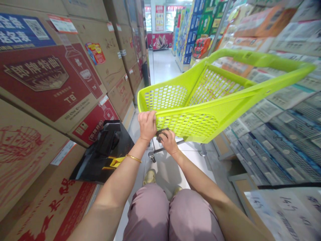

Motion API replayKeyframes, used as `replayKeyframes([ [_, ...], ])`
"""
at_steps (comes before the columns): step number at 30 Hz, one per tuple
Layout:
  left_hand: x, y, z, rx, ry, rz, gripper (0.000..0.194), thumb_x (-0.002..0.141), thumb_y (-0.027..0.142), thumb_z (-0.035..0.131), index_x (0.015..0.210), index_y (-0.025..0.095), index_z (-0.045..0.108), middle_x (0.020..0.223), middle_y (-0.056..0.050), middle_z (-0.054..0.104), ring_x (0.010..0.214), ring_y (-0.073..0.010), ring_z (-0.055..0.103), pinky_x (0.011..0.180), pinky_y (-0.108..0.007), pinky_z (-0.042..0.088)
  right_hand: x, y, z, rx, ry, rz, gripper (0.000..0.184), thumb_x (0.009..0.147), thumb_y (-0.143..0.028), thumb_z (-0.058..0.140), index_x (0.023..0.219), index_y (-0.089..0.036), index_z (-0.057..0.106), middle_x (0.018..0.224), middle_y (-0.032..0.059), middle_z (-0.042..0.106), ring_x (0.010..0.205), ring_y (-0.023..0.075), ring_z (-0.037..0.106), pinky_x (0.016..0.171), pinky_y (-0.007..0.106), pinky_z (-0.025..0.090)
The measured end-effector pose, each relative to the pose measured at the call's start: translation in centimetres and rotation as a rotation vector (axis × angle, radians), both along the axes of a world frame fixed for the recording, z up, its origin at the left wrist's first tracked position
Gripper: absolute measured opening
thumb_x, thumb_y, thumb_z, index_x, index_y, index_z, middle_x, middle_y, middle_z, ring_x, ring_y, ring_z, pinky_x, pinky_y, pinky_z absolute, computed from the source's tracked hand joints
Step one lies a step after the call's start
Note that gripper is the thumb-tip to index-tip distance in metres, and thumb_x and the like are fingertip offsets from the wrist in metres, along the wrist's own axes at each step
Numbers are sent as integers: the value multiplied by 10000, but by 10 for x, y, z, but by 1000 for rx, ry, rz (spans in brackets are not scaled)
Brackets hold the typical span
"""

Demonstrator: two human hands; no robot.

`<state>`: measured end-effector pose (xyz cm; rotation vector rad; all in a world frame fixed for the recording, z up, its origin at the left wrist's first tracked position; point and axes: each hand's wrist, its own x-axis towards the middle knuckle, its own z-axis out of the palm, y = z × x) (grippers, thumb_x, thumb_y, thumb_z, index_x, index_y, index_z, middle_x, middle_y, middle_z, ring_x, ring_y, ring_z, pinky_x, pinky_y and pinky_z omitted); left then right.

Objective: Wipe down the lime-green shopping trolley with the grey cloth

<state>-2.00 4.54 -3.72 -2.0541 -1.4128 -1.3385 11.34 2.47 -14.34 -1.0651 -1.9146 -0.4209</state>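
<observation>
A lime-green plastic shopping cart (223, 110) with perforated basket walls stands in front of me, its handle towards the right. My left hand (147, 125) is closed over the rim at the basket's near left corner. A gold bracelet circles that wrist. Lower and a little to the right, my right hand (169, 140) is closed on a crumpled dark grey rag (160, 134). The rag is at the lower edge of the basket, close to the metal frame; whether it presses on it is hard to make out. A caster wheel (151, 156) shows below.
Stacked cardboard cartons (52, 80) line the left side, with a black bag (107, 150) leaning against them. On the right are shelves of packaged goods (281, 134), some blurred. A white-tiled aisle (164, 63) runs ahead to a red display (160, 41).
</observation>
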Motion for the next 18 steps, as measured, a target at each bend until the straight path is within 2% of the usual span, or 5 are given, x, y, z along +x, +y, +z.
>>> replayKeyframes([
  [5,0,1,0,22,10,10,447,960,380,189,1060,185,579,939,-110,576,928,-226,485,873,-404,347,-2,-2,11,18,10,-16,217,828,-146,504,985,-238,621,1029,75,552,1003,185,472,898,359,411],
  [11,0,1,-1,46,27,18,423,959,359,205,1052,182,578,934,-112,579,927,-227,484,874,-401,349,2,10,79,361,205,-73,212,830,-166,516,1027,-238,543,1053,79,514,991,187,487,892,374,408],
  [14,1,0,-2,42,26,22,424,961,360,199,1047,188,577,939,-105,580,932,-222,487,881,-396,350,7,15,105,395,253,-89,235,827,-170,532,1050,-245,534,1091,82,500,1033,199,478,923,399,381],
  [16,2,0,-2,43,22,22,421,961,359,201,1047,188,576,939,-103,580,931,-221,487,887,-399,348,8,16,107,371,250,-51,249,821,-167,536,1056,-250,540,1105,81,499,1047,205,473,935,408,370],
  [18,1,1,-2,42,23,18,412,959,355,211,1052,189,576,939,-105,581,929,-223,486,893,-403,346,8,15,97,354,228,-7,247,813,-155,536,1042,-247,546,1085,76,507,1033,200,473,929,399,383],
])
